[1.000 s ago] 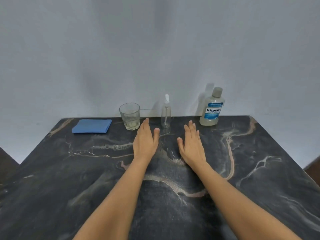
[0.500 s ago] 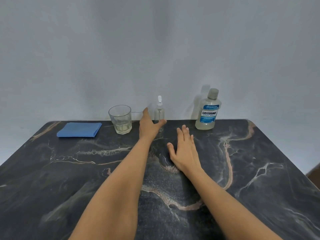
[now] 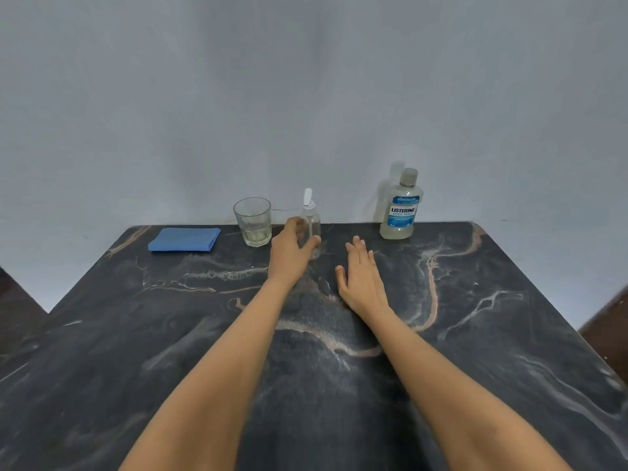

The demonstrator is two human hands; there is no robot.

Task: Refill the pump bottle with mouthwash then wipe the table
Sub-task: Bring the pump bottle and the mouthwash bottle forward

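Observation:
A small clear pump bottle [image 3: 312, 222] with a white pump head stands upright near the table's far edge. My left hand [image 3: 291, 253] is wrapped around its lower body, thumb in front and fingers behind. The mouthwash bottle [image 3: 402, 207], clear with a blue label and a grey cap, stands capped to the right by the wall. My right hand [image 3: 361, 277] lies flat and open on the dark marble table [image 3: 492, 334], holding nothing. A folded blue cloth [image 3: 185, 239] lies at the far left.
A drinking glass [image 3: 253, 220] with a little pale liquid stands just left of the pump bottle, close to my left hand. A plain grey wall rises directly behind the table's far edge. The table's side edges drop off left and right.
My left hand lifted off the table, reached forward and closed around the pump bottle. My right hand stayed flat on the table.

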